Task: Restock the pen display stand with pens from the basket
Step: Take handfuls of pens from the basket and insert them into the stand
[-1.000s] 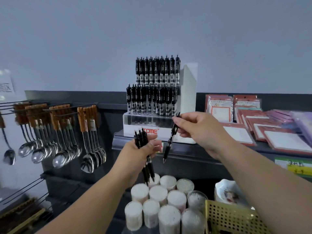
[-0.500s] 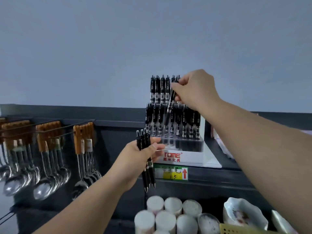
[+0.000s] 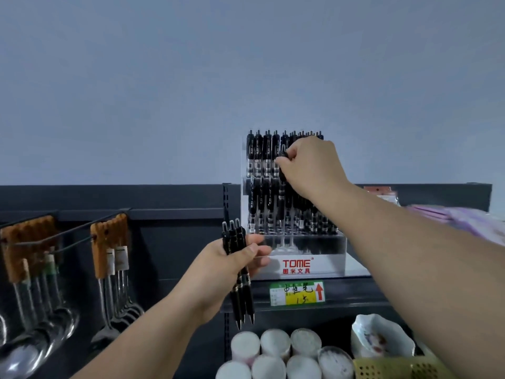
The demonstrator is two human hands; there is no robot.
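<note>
A clear tiered pen display stand (image 3: 322,255) with a red TOME label sits on the dark shelf, its rows filled with black pens. My right hand (image 3: 308,165) is up against the stand's upper rows and pinches the top of one black pen (image 3: 282,192), whose barrel points down into the middle row. My left hand (image 3: 232,266) is lower and to the left of the stand, gripping a bunch of three black pens (image 3: 237,280) held upright with tips down. A corner of the yellow perforated basket (image 3: 393,369) shows at the bottom right.
Wooden-handled spoons (image 3: 114,269) hang on hooks at the left. Several white round tubs (image 3: 276,354) stand below the shelf, next to a white dish (image 3: 382,340). A yellow-green price tag (image 3: 297,293) is on the shelf edge. Pink packets (image 3: 464,217) lie at the right.
My right hand has carried its single pen up from in front of the shelf edge to the stand's rows and now lowers it there. The left hand keeps its bunch. The view tilted upward.
</note>
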